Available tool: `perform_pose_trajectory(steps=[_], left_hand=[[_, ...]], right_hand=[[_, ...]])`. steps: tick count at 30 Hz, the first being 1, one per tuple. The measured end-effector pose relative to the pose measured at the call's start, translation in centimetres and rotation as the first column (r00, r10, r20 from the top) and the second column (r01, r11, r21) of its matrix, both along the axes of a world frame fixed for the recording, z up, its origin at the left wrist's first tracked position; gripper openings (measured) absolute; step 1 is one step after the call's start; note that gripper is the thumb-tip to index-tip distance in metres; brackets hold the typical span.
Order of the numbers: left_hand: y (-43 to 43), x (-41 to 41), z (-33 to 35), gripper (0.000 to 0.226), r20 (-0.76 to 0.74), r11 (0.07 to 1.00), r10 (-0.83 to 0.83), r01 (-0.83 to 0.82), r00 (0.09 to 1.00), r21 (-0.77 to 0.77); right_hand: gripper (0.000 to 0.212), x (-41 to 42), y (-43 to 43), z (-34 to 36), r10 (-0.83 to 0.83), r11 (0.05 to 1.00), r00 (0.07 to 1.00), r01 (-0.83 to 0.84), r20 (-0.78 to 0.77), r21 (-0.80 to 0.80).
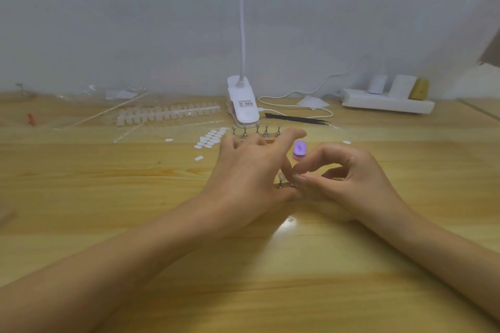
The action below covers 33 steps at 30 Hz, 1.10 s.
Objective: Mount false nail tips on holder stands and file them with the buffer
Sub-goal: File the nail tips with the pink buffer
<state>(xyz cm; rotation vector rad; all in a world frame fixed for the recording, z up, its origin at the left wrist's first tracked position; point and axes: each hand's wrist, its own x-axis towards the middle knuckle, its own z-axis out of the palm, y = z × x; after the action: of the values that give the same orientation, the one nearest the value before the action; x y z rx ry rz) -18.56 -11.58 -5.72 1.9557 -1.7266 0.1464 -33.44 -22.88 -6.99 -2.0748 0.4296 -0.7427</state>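
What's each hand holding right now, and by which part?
Right hand pinches thumb and forefinger at the top of a small holder stand; whether a nail tip sits between them cannot be told. Left hand lies against it, fingers spread; any grip is hidden.

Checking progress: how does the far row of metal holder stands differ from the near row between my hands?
Far row shows five stands; near row is mostly hidden between left hand and right hand. Far stands look bare; one near stand bears a pale tip. Both are metal.
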Motion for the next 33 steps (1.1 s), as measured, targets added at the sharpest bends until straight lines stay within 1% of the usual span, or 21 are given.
perform_pose_trajectory(steps=[2,7,10,18,23,33], left_hand=[[0.0,0.0,0.1,0.068,-0.024,1.000,0.002,-0.002,1.000,-0.008],[0.0,-0.1,0.0,0.062,-0.067,0.999,0.027,-0.029,0.997,-0.038],[0.0,-0.3,0.0,0.063,-0.073,0.998,0.038,-0.041,0.997,-0.042],[-0.2,-0.1,0.0,0.055,-0.107,0.998,0.058,-0.061,0.993,-0.031],[-0.2,-0.2,0.0,0.056,-0.092,0.998,0.064,-0.066,0.994,-0.020],[-0.2,-0.4,0.1,0.063,-0.082,0.998,0.062,-0.064,0.995,-0.024]], right_hand=[[0.012,0.1,0.0,0.0,0.002,1.000,1.000,-0.002,0.007,0.020],[0.014,0.1,0.3,0.0,0.003,1.000,1.000,-0.003,0.000,0.005],[0.013,0.1,0.3,0.0,-0.015,1.000,1.000,0.015,-0.009,0.006],[0.011,0.3,0.6,0.4,-0.039,0.999,0.999,0.039,-0.028,0.027],[0.013,0.1,0.6,0.9,-0.032,0.999,0.997,0.034,-0.064,0.026],[0.015,0.1,0.7,1.1,-0.033,0.999,0.997,0.035,-0.064,0.019]])
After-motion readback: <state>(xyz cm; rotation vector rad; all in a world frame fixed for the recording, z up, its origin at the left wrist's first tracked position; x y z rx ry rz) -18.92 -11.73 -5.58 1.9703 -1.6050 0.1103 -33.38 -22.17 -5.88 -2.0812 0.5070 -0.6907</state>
